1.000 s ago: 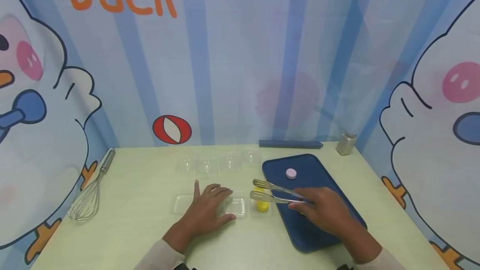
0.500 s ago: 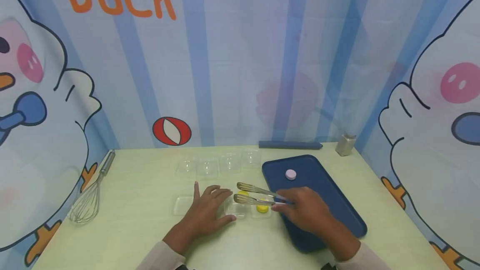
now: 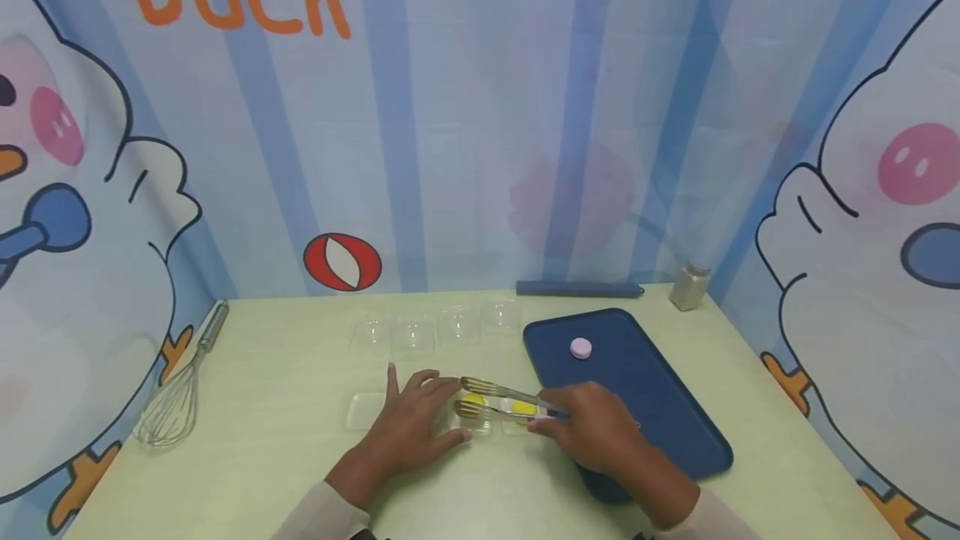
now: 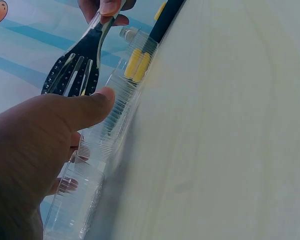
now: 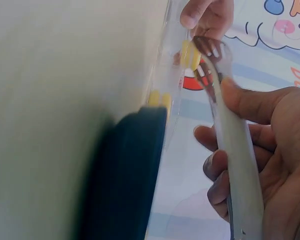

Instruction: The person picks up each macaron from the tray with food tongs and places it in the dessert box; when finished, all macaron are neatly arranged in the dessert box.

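My right hand [image 3: 596, 427] grips metal tongs [image 5: 237, 160], fingers curled round the handle. Between the tong ends is a yellow macaron [image 5: 191, 55], low over the middle clear plastic box [image 3: 483, 428]; I cannot tell whether it touches the bottom. My left hand [image 3: 411, 427] holds that box, with the thumb on the near side and fingers on the far side. Just right of it, another clear box [image 3: 517, 429] contains a yellow macaron [image 5: 159, 100], partly behind the tongs in the head view. A third clear box [image 3: 363, 412] lies left, partly under my hand.
A blue tray [image 3: 652, 390] at right bears a pink macaron [image 3: 581, 348]. Several clear lids [image 3: 414, 334] stand in a row behind the hands. A whisk [image 3: 180, 394] lies far left. At the back are a dark blue bar [image 3: 580, 289] and a metal shaker [image 3: 690, 287].
My right hand has moved left with the tongs, carrying the yellow macaron from above the right box to the middle box and lowering it. The left hand has stayed in place.
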The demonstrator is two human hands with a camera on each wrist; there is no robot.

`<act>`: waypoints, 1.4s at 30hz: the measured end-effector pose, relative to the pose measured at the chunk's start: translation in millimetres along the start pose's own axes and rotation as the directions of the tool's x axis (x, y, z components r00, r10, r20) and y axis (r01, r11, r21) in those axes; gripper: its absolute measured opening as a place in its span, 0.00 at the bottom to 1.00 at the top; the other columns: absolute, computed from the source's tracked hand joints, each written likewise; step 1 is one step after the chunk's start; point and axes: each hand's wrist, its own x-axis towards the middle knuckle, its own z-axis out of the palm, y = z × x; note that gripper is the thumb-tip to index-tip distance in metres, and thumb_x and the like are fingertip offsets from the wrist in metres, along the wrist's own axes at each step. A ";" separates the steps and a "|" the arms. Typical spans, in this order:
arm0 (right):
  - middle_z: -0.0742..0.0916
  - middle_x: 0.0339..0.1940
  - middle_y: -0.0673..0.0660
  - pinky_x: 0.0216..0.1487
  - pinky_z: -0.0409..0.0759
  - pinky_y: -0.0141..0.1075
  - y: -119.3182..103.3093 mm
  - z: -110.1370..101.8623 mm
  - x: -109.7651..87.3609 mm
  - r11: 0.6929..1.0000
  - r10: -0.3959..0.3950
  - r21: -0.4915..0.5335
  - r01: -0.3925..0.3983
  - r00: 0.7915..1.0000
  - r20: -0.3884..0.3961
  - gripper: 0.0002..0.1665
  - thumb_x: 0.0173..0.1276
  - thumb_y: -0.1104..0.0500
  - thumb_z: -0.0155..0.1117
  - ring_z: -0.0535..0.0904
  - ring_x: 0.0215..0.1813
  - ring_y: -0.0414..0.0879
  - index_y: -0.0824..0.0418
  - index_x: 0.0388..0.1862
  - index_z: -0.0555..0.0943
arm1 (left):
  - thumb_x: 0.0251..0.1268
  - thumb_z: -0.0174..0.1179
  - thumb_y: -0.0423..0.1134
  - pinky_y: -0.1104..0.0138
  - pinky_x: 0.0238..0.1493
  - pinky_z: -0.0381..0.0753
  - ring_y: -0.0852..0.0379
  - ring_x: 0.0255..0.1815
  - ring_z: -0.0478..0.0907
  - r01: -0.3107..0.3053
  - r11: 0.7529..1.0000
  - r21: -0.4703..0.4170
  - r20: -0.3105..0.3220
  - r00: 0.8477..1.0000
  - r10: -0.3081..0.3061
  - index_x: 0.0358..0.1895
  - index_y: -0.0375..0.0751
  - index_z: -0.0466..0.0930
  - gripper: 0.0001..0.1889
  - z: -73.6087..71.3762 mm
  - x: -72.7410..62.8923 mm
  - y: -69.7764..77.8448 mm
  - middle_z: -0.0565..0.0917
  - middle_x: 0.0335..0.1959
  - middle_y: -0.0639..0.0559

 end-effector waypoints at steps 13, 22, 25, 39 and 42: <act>0.96 0.47 0.52 0.47 0.90 0.51 -5.7 8.3 -0.1 1.000 0.018 -0.021 -0.018 1.000 -0.005 0.23 0.64 0.44 0.84 0.93 0.49 0.49 0.52 0.54 0.94 | 0.68 0.71 0.63 0.13 0.75 0.50 0.41 0.77 0.77 -0.010 1.000 0.002 -0.013 1.000 0.010 0.72 0.48 0.81 0.35 -3.4 -2.0 1.9 0.87 0.69 0.49; 0.96 0.47 0.52 0.46 0.89 0.52 -9.0 9.9 0.3 0.997 0.067 -0.051 -0.066 0.997 0.022 0.24 0.64 0.43 0.83 0.92 0.48 0.48 0.51 0.55 0.94 | 0.67 0.73 0.63 0.14 0.75 0.51 0.41 0.76 0.77 -0.013 1.000 -0.001 -0.030 0.999 0.013 0.72 0.49 0.81 0.35 -1.4 -1.2 0.7 0.87 0.68 0.50; 0.96 0.45 0.52 0.42 0.87 0.50 -9.6 10.6 1.4 0.996 0.070 -0.059 -0.069 0.997 0.026 0.24 0.63 0.43 0.84 0.89 0.43 0.44 0.51 0.55 0.94 | 0.67 0.73 0.64 0.14 0.76 0.51 0.43 0.77 0.77 -0.005 1.000 0.000 -0.030 1.000 0.005 0.72 0.51 0.80 0.36 -0.8 -0.8 -0.1 0.87 0.69 0.51; 0.95 0.43 0.50 0.37 0.84 0.46 -10.1 10.7 2.8 0.994 0.097 -0.060 -0.094 0.994 0.046 0.24 0.63 0.43 0.84 0.84 0.39 0.39 0.51 0.55 0.94 | 0.67 0.73 0.64 0.15 0.78 0.46 0.42 0.80 0.75 0.015 0.999 -0.039 -0.003 1.000 -0.015 0.73 0.50 0.79 0.37 -4.0 -1.2 3.1 0.86 0.71 0.50; 0.95 0.44 0.50 0.38 0.84 0.46 -9.5 11.1 3.0 0.993 0.100 -0.063 -0.097 0.994 0.047 0.25 0.63 0.42 0.84 0.84 0.39 0.39 0.51 0.55 0.94 | 0.67 0.73 0.64 0.15 0.77 0.47 0.42 0.80 0.75 0.011 0.999 -0.038 -0.009 1.000 -0.011 0.73 0.49 0.79 0.37 -4.0 -1.3 3.4 0.86 0.71 0.50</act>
